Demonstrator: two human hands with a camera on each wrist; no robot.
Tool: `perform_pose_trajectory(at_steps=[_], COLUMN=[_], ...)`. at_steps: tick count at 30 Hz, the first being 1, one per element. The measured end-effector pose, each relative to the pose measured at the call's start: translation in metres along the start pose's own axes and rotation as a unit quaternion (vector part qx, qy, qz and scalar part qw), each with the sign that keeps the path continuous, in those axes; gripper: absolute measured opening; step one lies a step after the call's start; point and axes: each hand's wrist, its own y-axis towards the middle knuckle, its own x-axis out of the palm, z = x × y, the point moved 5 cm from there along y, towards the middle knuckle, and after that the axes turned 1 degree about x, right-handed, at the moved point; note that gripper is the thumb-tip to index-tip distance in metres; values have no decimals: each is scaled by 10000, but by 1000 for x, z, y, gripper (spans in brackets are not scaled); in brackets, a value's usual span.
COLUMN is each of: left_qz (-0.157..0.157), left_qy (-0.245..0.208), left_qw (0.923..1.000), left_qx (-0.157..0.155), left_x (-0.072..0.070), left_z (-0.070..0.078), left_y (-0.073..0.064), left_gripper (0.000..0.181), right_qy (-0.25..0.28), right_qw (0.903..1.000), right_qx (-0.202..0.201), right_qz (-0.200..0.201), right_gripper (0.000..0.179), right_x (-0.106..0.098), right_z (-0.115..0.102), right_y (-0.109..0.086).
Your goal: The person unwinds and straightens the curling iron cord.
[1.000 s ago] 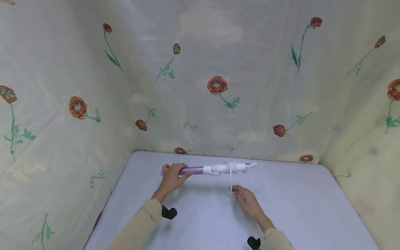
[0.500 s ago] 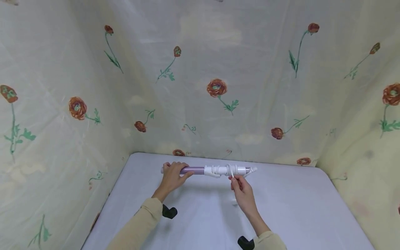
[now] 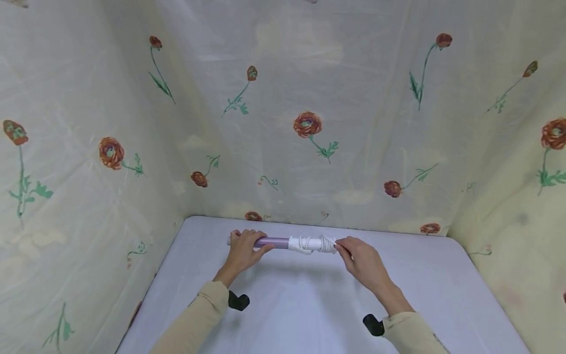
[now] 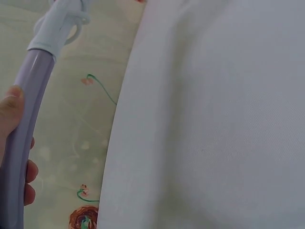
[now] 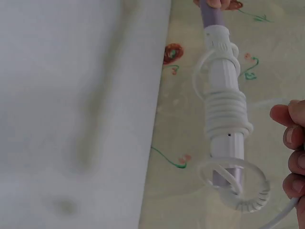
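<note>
Behind everything hung the flowered curtain, with your white table filling the space in front. You had the wand lying level above the far part of the table, its shadow on the surface below, coloured section toward your left side. Your left hand hadn't really budged over the last second: fingers and thumb wrapped round that coloured section, a steady grip.

Your right hand was what moved. A second ago it sat below the wand with a strand hanging down to it; then it came up in front, and now it was out at the wand's right end. It was grasping the cord, fingers curled, though exactly where it pinched was tough to make out.

As for the coils, they sat in a tight stack round the white grip, so I'd guess you were mid-turn on that wrap. Smaller bits: one loop bulged out loosely, and the ribbed sleeve curled at the wand's end.
</note>
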Motion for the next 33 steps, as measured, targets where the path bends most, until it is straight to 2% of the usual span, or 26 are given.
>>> perform_pose_trajectory(at_steps=[5,11,18,22,27,33], left_qz=[-48,-146,-197,-298,-453,-435], left_qy=[41,-22,-223,-440,-605,-773], left_qw=[10000,9999,9991,9976,9963,9957], left_qx=[77,77,309,445,412,278], left_x=[-2,-3,-4,-6,-7,-6], left_z=[-1,-3,-5,-8,-13,-16], left_y=[-1,-2,-2,-4,-6,-6], left_gripper=[46,46,43,39,38,39], right_qy=[-162,130,574,730,881,787], right_qw=[9988,9967,9961,9939,9896,9845], right_qx=[-260,-200,-224,-44,200,564], right_qz=[-378,-780,-634,-826,-1115,-1464], right_gripper=[8,13,12,12,15,16], right_x=[-10,-13,-12,-5,15,44], right_z=[8,28,63,80,96,98], right_y=[15,30,41,38,27,7])
